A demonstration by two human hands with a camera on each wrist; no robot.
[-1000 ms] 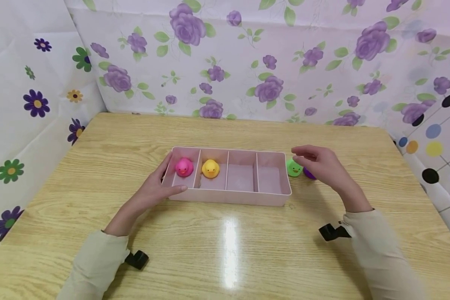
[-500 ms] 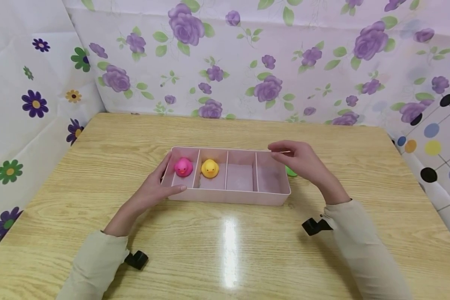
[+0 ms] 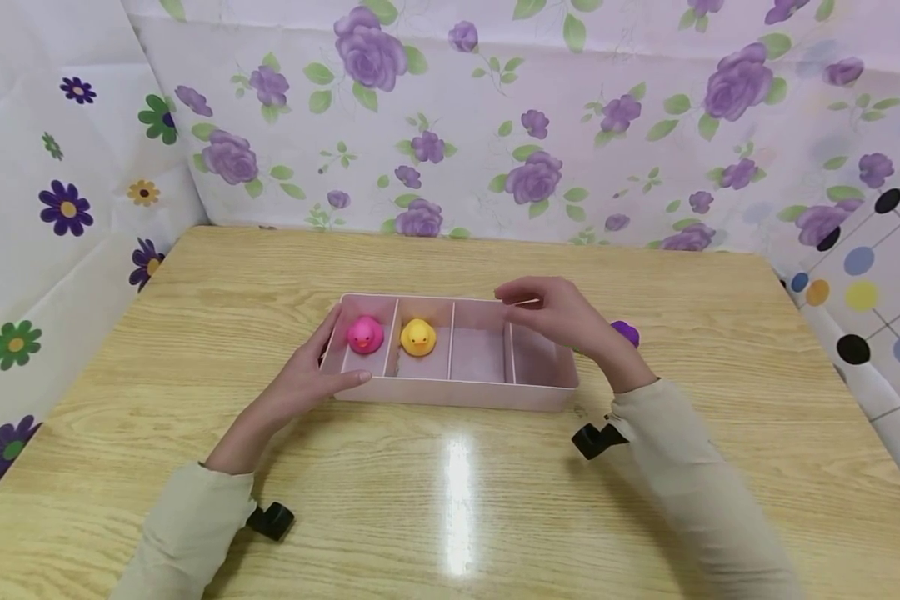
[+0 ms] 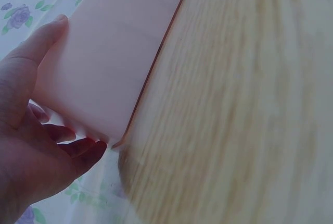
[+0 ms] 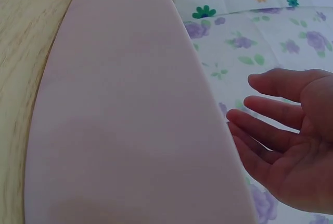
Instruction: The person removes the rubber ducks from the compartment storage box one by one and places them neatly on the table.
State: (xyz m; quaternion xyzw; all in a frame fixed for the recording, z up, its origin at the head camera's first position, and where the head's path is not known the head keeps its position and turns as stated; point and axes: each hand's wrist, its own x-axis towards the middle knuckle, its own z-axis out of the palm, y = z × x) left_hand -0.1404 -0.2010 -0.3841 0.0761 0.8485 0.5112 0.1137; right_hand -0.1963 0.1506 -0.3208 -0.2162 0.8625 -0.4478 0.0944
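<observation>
A pale pink box (image 3: pixel 450 393) with several compartments in a row lies across the middle of the table. My left hand (image 3: pixel 309 377) grips its left end, thumb over the front rim and fingers along the side wall. In the leftmost compartment sits a pink rubber duck (image 3: pixel 365 334), and the one beside it has a yellow rubber duck (image 3: pixel 418 337). Above the right-hand compartments hovers my right hand (image 3: pixel 558 315), fingers loosely bent with nothing between them, as the right wrist view confirms. Just past the box's right end, a purple rubber duck (image 3: pixel 627 332) is partly covered by that hand.
The wooden table (image 3: pixel 330 508) reaches a flowered cloth backdrop (image 3: pixel 465 117) behind the box. Patterned sheets stand at the left and right sides. Each sleeve carries a small black wrist camera, one of them the right camera (image 3: pixel 596 440).
My right hand has moved left, from over the green and purple ducks to above the box. The green duck is now almost wholly hidden by it. My left hand stays on the box.
</observation>
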